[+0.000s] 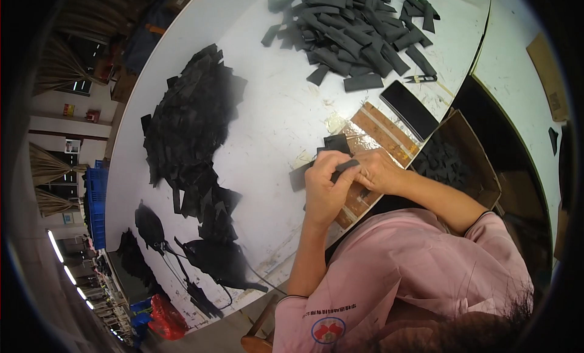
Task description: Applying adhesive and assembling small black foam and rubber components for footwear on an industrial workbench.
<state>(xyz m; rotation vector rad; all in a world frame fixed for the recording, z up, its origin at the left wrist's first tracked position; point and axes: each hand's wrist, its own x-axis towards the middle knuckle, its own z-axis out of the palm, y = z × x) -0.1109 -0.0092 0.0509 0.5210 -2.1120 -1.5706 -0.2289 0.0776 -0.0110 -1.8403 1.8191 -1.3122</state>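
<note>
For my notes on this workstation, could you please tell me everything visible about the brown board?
The board looks wooden: brown, flat and oblong, with pale bands, yellowish stains and a shiny, film-like patch. It lies slantwise on the white table at the near edge, beside the phone. The left hand and right hand hide part of it; whether they touch it is unclear.

Even, fairly bright light falls on the white desk [261,103], with glare breaking up on the shiny film [367,144] across the wooden board [392,134], while the room at far left sits dimmer despite its glowing ceiling tubes [55,245]. The pile of black pieces [188,122] loses detail in darkness, its right edge smeared by haze. Fisheye distortion bends straight lines outward, and the rim fades to black.
</note>
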